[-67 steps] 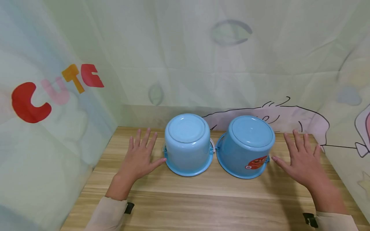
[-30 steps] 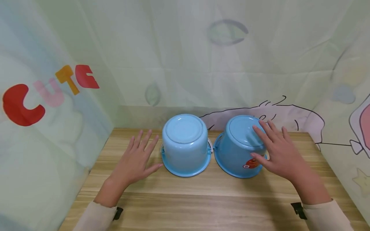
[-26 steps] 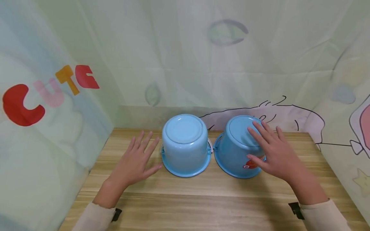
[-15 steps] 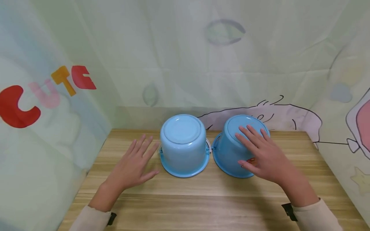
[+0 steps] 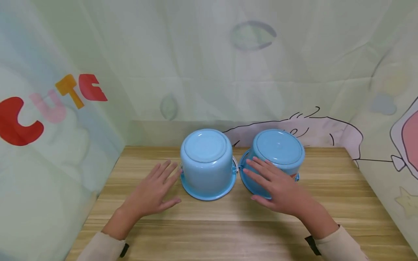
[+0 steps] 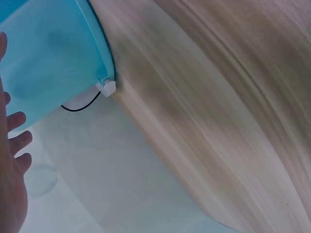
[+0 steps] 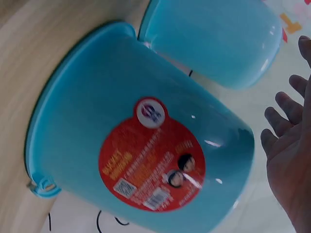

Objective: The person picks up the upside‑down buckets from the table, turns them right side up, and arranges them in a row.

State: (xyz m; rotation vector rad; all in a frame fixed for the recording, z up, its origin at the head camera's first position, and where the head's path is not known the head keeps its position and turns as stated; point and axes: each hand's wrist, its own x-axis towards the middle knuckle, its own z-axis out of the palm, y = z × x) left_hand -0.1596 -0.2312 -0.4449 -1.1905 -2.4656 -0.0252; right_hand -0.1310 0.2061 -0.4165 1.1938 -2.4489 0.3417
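Observation:
Two light-blue plastic buckets stand upside down side by side on the wooden table. The left bucket (image 5: 208, 170) is plain on the side facing me, and its thin handle lies at the rim. On the right bucket (image 5: 281, 146) a red round label (image 7: 153, 162) shows in the right wrist view. My left hand (image 5: 151, 190), fingers extended, is just left of the left bucket; whether it touches the bucket I cannot tell. My right hand (image 5: 275, 186), palm down with fingers extended, hovers in front of the right bucket and hides part of its side.
The wooden table (image 5: 209, 235) runs up to a pale printed cloth (image 5: 196, 90) behind and at both sides. Colourful letters (image 5: 66, 90) mark the left cloth. The two bucket rims nearly meet between the buckets.
My right hand has moved left from beside the right bucket to in front of it. My left hand has drawn slightly nearer to me. Both buckets stay in place; the view has shifted a little.

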